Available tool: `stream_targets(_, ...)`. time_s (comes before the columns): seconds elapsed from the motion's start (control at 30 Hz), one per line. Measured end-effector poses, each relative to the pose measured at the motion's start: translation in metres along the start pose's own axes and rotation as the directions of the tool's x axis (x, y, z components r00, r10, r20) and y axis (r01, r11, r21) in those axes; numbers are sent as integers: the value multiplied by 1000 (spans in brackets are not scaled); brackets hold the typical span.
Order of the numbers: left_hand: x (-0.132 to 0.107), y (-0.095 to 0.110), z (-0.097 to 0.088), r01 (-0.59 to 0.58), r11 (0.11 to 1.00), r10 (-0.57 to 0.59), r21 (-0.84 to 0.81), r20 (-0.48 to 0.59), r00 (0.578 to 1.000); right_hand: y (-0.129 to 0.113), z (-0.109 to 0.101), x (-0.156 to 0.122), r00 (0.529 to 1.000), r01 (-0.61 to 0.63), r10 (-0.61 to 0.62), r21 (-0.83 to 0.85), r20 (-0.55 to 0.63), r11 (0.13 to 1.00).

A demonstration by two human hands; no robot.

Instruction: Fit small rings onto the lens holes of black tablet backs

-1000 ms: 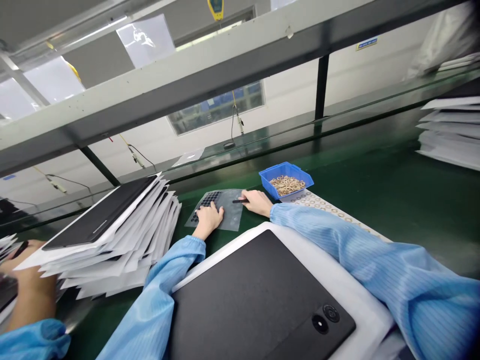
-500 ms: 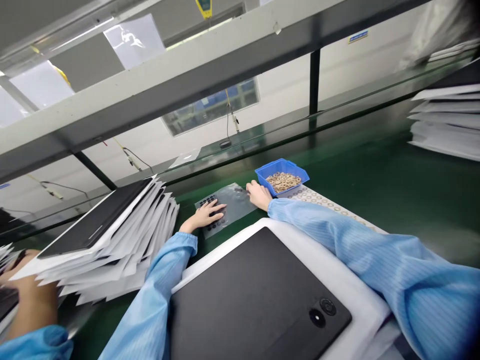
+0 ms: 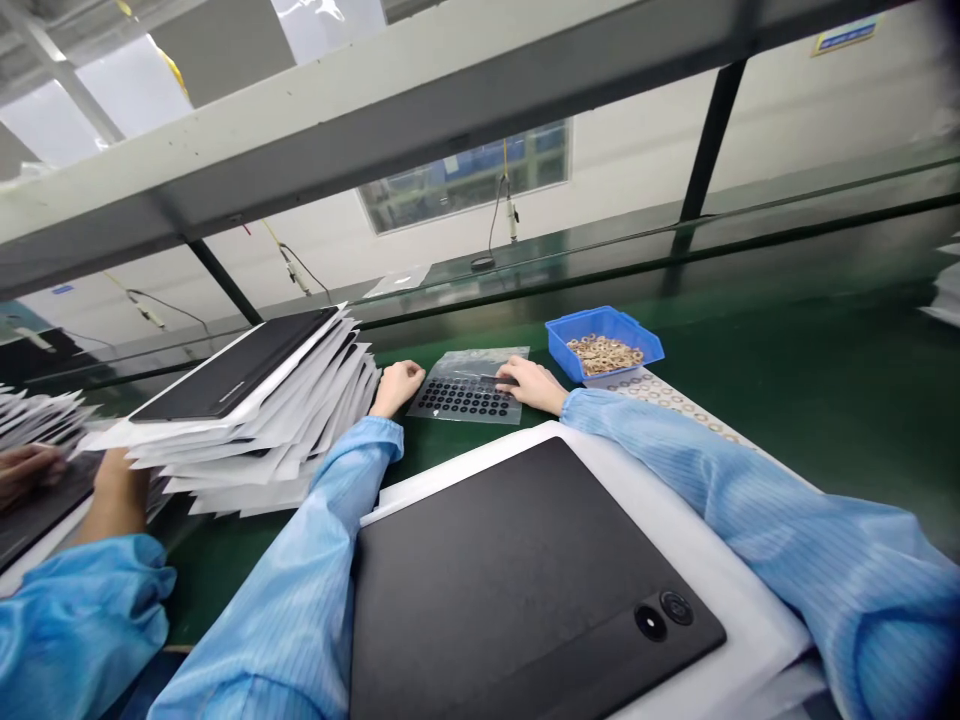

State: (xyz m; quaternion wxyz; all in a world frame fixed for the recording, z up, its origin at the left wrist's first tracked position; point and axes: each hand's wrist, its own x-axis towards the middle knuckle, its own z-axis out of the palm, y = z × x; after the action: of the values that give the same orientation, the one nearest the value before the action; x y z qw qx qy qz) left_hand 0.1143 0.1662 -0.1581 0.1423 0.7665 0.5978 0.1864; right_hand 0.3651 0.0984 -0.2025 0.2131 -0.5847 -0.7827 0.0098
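Note:
A clear sheet [image 3: 466, 398] carrying rows of small black round pads lies on the green belt. My left hand [image 3: 397, 386] is curled closed at the sheet's left edge and touches it. My right hand [image 3: 531, 382] rests on the sheet's right side, pinched on a thin dark tool [image 3: 496, 379] whose tip points over the pads. A blue bin [image 3: 626, 338] of small tan rings stands just right of that hand. Close to me a black flat device [image 3: 517, 570] with two round lenses lies on a white tray [image 3: 742, 610], under both forearms.
A fanned stack of white sleeves [image 3: 285, 440] topped by a black device stands at the left. A co-worker's hand [image 3: 112, 490] and blue sleeve [image 3: 75, 620] are at the far left. A strip of rings [image 3: 675, 400] runs beside the bin. A grey shelf beam [image 3: 420, 110] crosses overhead.
My left hand slid off the pads to the sheet's left edge and curled closed. The sheet turned flatter and squarer to me. My right hand came back onto the sheet with the tool.

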Motion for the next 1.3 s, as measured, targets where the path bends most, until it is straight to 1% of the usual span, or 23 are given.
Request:
stream_targets(0.07,-4,-17,-5,86,996,-86,-29,-8,996,4,0,2,999,-32,32,-17,3,999)
stream_targets(0.17,-19,-34,0,173,983,-172,-61,12,985,8,-4,10,998,-36,37,-30,47,999)
stream_targets(0.27,-34,-36,11,204,977,-203,-66,22,979,6,-15,24,992,21,-18,-21,125,1000)
stream_targets(0.37,-42,-29,23,208,977,-208,-48,0,978,-7,-25,38,971,130,-132,20,197,991)
stream_targets(0.47,-45,-20,31,188,982,-190,-28,-50,981,-29,-24,48,938,247,-257,70,234,966)
stream_targets(0.53,-45,-16,35,166,986,-167,-17,-96,981,-42,-17,51,920,302,-315,90,233,949)
stream_targets(0.63,-45,-17,40,133,991,-131,0,-164,978,-56,-1,53,910,339,-356,111,211,934)
stream_targets(0.73,-42,-24,41,112,994,-105,19,-217,970,-59,11,56,900,361,-383,139,208,922)
stream_targets(0.87,-38,-41,37,99,994,-81,55,-265,961,-56,12,69,880,390,-423,179,216,903)
stream_targets(0.97,-38,-52,33,82,993,-56,81,-278,959,-53,10,77,870,407,-441,184,220,895)
stream_targets(1.03,-39,-57,31,55,994,-28,91,-270,963,-53,12,78,873,413,-443,174,204,894)
stream_targets(1.2,-40,-68,32,-7,996,26,85,-227,974,-61,29,65,916,382,-389,86,94,920)
stream_targets(1.3,-40,-71,33,-27,997,42,77,-206,978,-65,35,58,916,392,-394,41,75,919)
